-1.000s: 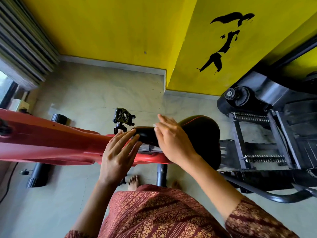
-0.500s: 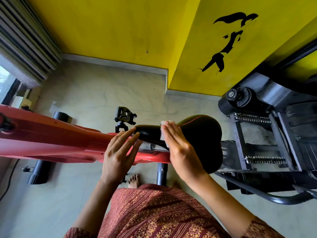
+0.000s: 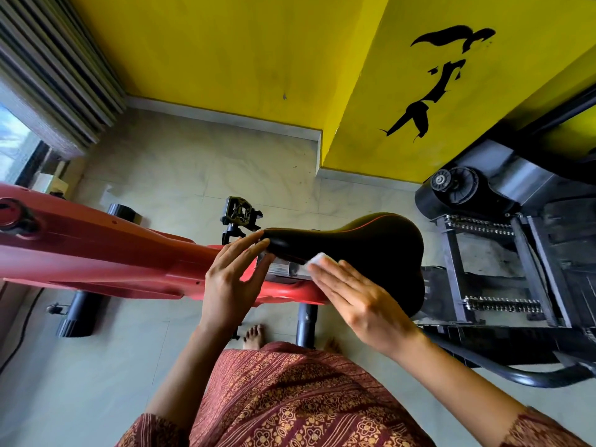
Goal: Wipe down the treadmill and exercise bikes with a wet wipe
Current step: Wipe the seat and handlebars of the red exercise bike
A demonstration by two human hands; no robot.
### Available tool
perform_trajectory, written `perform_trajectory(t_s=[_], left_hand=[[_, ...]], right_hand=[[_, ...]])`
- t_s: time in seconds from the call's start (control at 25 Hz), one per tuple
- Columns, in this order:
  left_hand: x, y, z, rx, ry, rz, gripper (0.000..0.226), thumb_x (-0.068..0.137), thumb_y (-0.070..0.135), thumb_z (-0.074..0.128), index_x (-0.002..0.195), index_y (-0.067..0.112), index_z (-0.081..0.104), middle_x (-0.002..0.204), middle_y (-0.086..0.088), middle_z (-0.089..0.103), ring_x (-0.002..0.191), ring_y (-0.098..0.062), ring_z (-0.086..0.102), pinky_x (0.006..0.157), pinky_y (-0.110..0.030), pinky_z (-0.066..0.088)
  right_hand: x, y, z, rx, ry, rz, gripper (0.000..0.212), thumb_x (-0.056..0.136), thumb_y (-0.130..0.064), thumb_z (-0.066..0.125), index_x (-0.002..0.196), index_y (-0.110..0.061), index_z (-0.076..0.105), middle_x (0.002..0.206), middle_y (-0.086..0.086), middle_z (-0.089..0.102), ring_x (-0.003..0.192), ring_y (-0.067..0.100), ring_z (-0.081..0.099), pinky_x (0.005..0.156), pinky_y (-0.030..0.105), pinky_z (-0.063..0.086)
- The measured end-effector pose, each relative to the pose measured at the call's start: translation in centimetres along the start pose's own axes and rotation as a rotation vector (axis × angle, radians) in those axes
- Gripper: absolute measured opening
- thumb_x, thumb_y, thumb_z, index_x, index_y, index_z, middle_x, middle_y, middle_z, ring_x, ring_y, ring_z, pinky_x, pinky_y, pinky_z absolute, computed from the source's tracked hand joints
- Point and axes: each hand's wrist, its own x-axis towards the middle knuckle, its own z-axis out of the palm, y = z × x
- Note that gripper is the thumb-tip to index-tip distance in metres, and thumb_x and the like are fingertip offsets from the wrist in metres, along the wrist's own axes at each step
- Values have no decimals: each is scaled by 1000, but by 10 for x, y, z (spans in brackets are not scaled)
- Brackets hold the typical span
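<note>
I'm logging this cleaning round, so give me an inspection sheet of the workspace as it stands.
Surface: pale tiled floor, bare around the bike.
Job's things: red exercise bike; black saddle; white wipe pressed on the saddle's near side.
Clutter: nothing seen.
Hands: left hand flat, fingertips on the saddle nose; right hand flat over the wipe.
Cables: dark cord on the floor, far left.
Surroundings: yellow wall, window blind, black machine at right.

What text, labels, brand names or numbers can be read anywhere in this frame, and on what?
None can be read.
Yellow wall: black painted silhouette, a figure rather than lettering.
Red bike frame, black saddle, black machine: no legible markings.
</note>
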Motion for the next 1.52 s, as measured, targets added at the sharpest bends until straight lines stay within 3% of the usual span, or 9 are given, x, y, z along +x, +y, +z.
perform_trajectory(t_s=[0.16, 0.32, 0.68, 0.8, 0.92, 1.0, 1.12, 1.28, 1.52], left_hand=[[2, -1, -4, -42, -25, -42, 20, 82, 5, 70, 102, 0, 72, 112, -10, 67, 102, -15, 63, 88, -31, 53], [1, -2, -6, -62, -43, -59, 24, 80, 3, 71, 104, 2, 72, 114, -8, 67, 103, -15, 63, 91, -24, 51], [-4, -9, -12, -74, -38, -149, 26, 86, 14, 65, 110, 3, 69, 113, -3, 66, 102, -11, 63, 91, -20, 50], [-2, -18, -18, -28, -14, -185, 27, 86, 13, 60, 110, 2, 69, 111, -9, 69, 101, -13, 64, 91, -22, 50], [1, -19, -19, -19, -17, -190, 32, 87, 19, 57, 111, 2, 69, 114, -10, 68, 102, -12, 63, 93, -18, 48], [2, -16, -16, -46, -54, -164, 35, 86, 24, 61, 113, 4, 69, 118, -9, 66, 104, -11, 62, 93, -18, 48], [4, -12, -7, -85, -125, -118, 39, 85, 27, 64, 119, 8, 66, 124, -8, 63, 108, -15, 63, 91, -27, 51], [4, -14, -4, -76, -135, -70, 41, 85, 27, 64, 120, 6, 65, 123, -9, 63, 109, -19, 63, 92, -31, 51], [13, -11, -5, -33, -159, 4, 38, 86, 25, 62, 115, 2, 67, 121, -13, 65, 106, -19, 63, 92, -26, 50]], right_hand=[[53, -2, 6, -48, -32, -149, 41, 95, 1, 33, 132, 4, 51, 145, 12, 43, 137, 25, 38, 114, 36, 31], [-1, 20, -10, -80, -117, -194, 47, 99, 2, 16, 134, 5, 47, 147, 15, 40, 139, 26, 34, 113, 38, 32], [70, 16, 3, -68, -59, -405, 41, 94, -1, 30, 120, 3, 62, 136, 11, 55, 132, 24, 45, 111, 41, 35], [103, -3, 8, 51, -41, -281, 36, 93, -7, 38, 115, 3, 65, 126, 16, 62, 122, 30, 54, 107, 40, 40], [120, -5, 8, 277, -32, 73, 35, 94, -16, 45, 113, 3, 66, 113, 17, 68, 102, 31, 65, 86, 42, 54], [103, 2, 3, 386, 21, 210, 32, 93, -15, 51, 116, 3, 66, 117, 15, 67, 106, 28, 65, 91, 39, 53], [47, 13, -7, 350, 127, 276, 32, 90, -8, 57, 120, 3, 64, 130, 13, 58, 124, 24, 55, 104, 37, 43], [33, 10, -6, 302, 167, 387, 31, 89, -7, 58, 117, 3, 65, 129, 13, 58, 125, 28, 53, 103, 40, 43], [83, -8, 14, 433, 71, 239, 34, 92, -4, 55, 125, 3, 59, 133, 17, 56, 128, 29, 50, 107, 43, 40]])
